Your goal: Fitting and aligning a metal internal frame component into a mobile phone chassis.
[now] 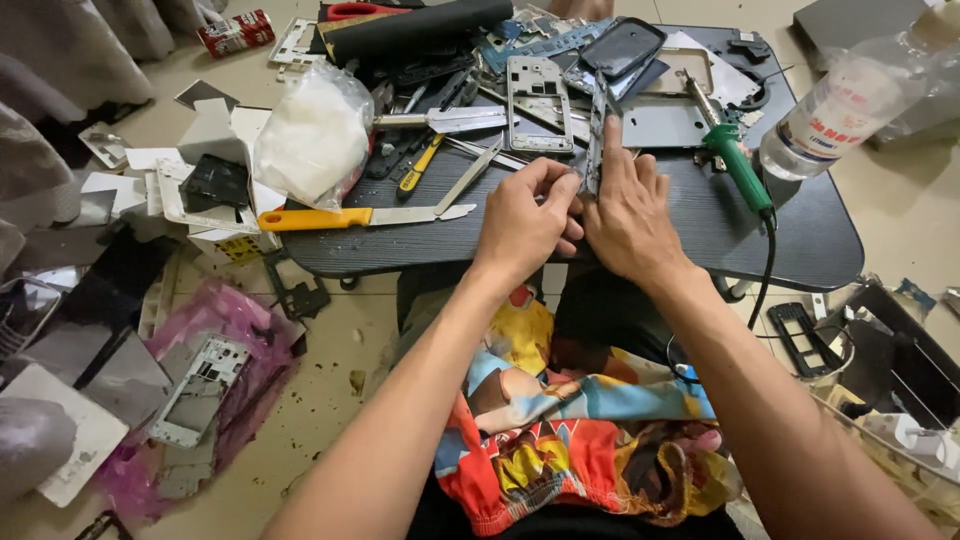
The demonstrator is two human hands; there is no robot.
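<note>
Both my hands meet over the near edge of a low dark table [800, 240]. My right hand [628, 210] grips a thin phone part [597, 130] held upright on its edge, the index finger stretched along it. My left hand [525, 215] pinches the lower end of the same part with thumb and fingertips. Just behind lies a silver phone frame [539, 102] and a dark phone back cover [622, 47].
On the table: a yellow-handled knife [350, 216], a green-handled soldering iron [738, 165] with its cord, a white plastic bag [313, 135], tweezers and several phone parts. A clear bottle [850, 105] stands right. Phone frames and pink plastic [205, 380] litter the floor left.
</note>
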